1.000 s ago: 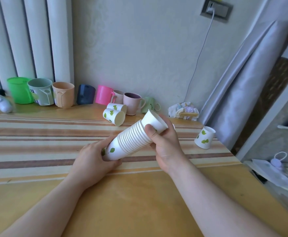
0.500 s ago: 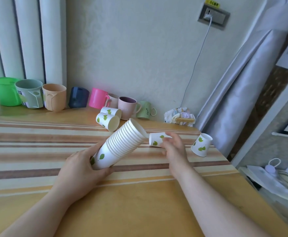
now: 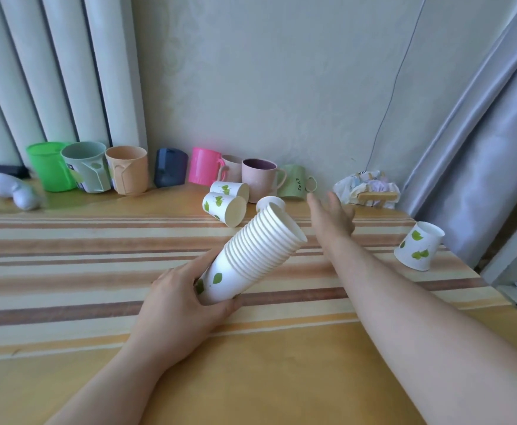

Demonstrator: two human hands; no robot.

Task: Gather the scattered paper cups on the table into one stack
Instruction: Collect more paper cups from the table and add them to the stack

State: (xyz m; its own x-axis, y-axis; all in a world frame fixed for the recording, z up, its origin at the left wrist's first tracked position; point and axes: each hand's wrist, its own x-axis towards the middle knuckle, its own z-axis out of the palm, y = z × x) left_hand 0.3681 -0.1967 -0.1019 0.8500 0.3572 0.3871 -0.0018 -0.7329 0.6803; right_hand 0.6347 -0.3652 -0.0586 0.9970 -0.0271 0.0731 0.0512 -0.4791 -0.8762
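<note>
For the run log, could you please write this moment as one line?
left hand: holds cup stack tilted | right hand: open, empty, reaching back | loose cups: two on sides, one upside-down right

Left hand [image 3: 177,305] grips the tilted stack [image 3: 251,256] by its base; right hand [image 3: 330,217] reaches far, fingers [image 3: 332,199] spread and empty, above the table [image 3: 67,271].

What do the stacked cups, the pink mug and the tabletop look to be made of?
Stacked cups: thin matte white paper, with rolled rims and printed green leaves. Pink mug: probably plastic, from its saturated, slightly translucent glossy wall. Tabletop: likely lacquered wood or laminate; a yellowish smooth sheen, with striped bands further back.
</note>
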